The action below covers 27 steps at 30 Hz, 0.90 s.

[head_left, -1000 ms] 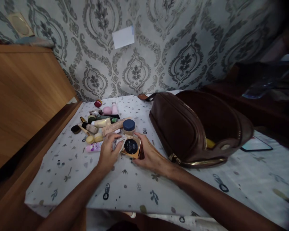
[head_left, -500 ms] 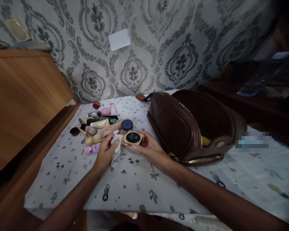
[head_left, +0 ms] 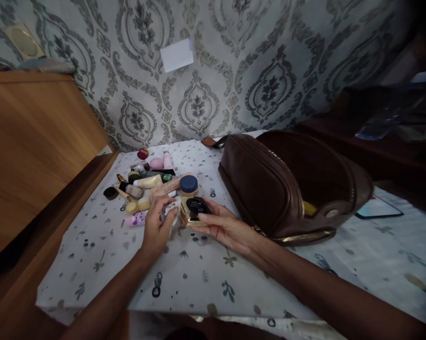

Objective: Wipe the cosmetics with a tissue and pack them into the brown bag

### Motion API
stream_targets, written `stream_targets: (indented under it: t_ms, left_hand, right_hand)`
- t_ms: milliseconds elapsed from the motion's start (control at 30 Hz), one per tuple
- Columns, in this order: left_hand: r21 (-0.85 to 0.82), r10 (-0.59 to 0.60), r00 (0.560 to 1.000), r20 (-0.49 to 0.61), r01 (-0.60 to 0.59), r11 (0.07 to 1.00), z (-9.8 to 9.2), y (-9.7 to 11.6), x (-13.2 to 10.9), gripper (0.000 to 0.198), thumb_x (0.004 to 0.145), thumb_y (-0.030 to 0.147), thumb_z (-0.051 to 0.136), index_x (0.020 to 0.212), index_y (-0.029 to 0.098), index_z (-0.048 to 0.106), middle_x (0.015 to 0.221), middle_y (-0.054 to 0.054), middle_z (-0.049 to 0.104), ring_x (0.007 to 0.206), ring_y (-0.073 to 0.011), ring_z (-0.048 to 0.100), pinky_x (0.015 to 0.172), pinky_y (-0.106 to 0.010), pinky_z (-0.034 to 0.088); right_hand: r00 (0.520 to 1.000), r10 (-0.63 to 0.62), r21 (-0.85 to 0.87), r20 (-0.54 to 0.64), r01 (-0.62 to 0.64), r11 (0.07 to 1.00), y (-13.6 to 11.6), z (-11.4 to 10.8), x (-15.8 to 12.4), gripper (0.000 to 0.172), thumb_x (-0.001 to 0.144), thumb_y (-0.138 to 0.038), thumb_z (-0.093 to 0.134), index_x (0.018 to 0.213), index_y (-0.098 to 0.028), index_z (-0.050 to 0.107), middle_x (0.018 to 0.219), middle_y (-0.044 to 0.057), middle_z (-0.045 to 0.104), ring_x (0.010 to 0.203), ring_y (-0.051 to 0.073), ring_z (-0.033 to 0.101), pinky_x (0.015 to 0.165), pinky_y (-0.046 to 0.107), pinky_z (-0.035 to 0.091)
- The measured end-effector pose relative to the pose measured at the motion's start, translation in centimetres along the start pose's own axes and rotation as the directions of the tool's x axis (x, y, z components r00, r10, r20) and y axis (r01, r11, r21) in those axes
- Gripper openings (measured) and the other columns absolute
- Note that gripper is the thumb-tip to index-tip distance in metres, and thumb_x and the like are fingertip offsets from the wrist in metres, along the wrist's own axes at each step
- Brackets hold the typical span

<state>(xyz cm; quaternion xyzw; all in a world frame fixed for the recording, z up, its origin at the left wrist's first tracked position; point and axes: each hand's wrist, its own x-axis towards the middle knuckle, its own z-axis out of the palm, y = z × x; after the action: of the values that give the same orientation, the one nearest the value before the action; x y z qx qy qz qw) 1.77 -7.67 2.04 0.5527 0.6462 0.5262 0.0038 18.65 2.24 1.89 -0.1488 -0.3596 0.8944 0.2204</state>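
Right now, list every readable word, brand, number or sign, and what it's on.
None legible.
Black round label on the gold case in the right hand: light print, too small.
Long pinkish pack: faint lettering, too blurred.
Lilac-patterned tube: no readable text.
Flat screen: too blurred to tell.

left hand (head_left: 155,230): curled, pinching | right hand (head_left: 230,227): gripping (thumb (head_left: 206,218) uppermost) | forearms (head_left: 305,285): bare, angled inward

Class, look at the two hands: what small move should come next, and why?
Perhaps wipe the white tissue lightly across the gold case: the left hand holds the tissue close beside it, while the right hand grips the case from the other side, leaving much of its black round top uncovered.
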Motion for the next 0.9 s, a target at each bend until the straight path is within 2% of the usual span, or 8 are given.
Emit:
stream_targets:
  t_ms: [100,167,233,367,533,700,900]
  left_hand:
    - [-0.035,0.093,0.992,0.087,-0.091,0.995,-0.13,0.21,-0.31,0.013,0.090,0.025,0.056,0.102,0.022,0.062,0.103,-0.006,0.063,0.101,-0.0214,0.060,0.090,-0.036,0.048]
    - [-0.066,0.135,0.982,0.134,-0.127,0.990,-0.31,0.39,-0.47,0.013,0.091,0.024,0.055,0.103,0.022,0.061,0.104,-0.006,0.062,0.102,-0.0208,0.059,0.090,-0.035,0.048]
    - [-0.082,0.167,0.972,0.167,-0.155,0.985,-0.47,0.58,-0.58,0.015,0.091,0.022,0.056,0.105,0.023,0.061,0.104,-0.005,0.061,0.102,-0.0199,0.059,0.090,-0.033,0.048]
    - [-0.054,0.244,0.951,0.188,-0.238,0.970,-0.43,0.90,-0.82,0.019,0.090,0.016,0.056,0.107,0.023,0.060,0.103,-0.005,0.060,0.099,-0.0186,0.059,0.088,-0.032,0.048]
    - [0.034,0.291,0.949,0.122,-0.297,0.954,-0.21,1.04,-1.10,0.022,0.086,0.010,0.052,0.103,0.023,0.058,0.101,-0.004,0.059,0.098,-0.0189,0.059,0.086,-0.032,0.048]
    - [0.082,0.273,0.961,0.045,-0.276,0.958,-0.56,0.91,-0.85,0.024,0.084,0.009,0.051,0.103,0.023,0.057,0.101,-0.005,0.060,0.099,-0.0203,0.059,0.086,-0.034,0.049]
    - [0.152,0.277,0.960,-0.022,-0.271,0.950,-0.71,0.78,-0.73,0.022,0.085,0.012,0.052,0.104,0.023,0.059,0.103,-0.005,0.061,0.100,-0.0214,0.059,0.088,-0.036,0.050]
  right_hand:
    - [0.999,-0.049,-0.020,-0.024,0.048,0.999,0.00,-0.02,-0.05,0.056,0.069,-0.013,0.079,0.118,-0.025,0.056,0.135,0.005,0.056,0.104,0.020,0.068,0.091,0.037,0.059]
    - [0.997,-0.067,-0.005,-0.048,0.067,0.998,0.03,-0.10,0.05,0.054,0.068,-0.015,0.080,0.116,-0.024,0.056,0.135,0.006,0.057,0.108,0.021,0.067,0.093,0.038,0.058]
    - [0.995,-0.065,0.022,-0.081,0.067,0.997,0.05,-0.16,0.22,0.050,0.066,-0.016,0.082,0.109,-0.022,0.057,0.127,0.006,0.062,0.105,0.020,0.067,0.092,0.033,0.057]
    - [0.986,-0.065,0.026,-0.154,0.069,0.997,0.22,-0.36,0.56,0.045,0.064,-0.019,0.085,0.100,-0.020,0.059,0.108,0.003,0.069,0.094,0.016,0.069,0.077,0.024,0.056]
    - [0.981,-0.063,0.032,-0.181,0.070,0.997,0.58,-0.72,0.74,0.039,0.071,-0.034,0.083,0.098,-0.021,0.058,0.096,0.001,0.071,0.080,0.014,0.068,0.066,0.024,0.053]
    - [0.989,-0.033,0.018,-0.144,0.036,0.999,0.46,-0.75,0.57,0.044,0.063,-0.027,0.088,0.093,-0.021,0.056,0.090,-0.002,0.069,0.077,0.011,0.067,0.071,0.023,0.053]
    - [0.982,-0.088,-0.127,-0.165,0.068,0.990,0.93,-0.62,0.42,0.041,0.061,-0.033,0.089,0.081,-0.019,0.056,0.082,-0.004,0.064,0.071,0.008,0.063,0.065,0.020,0.053]
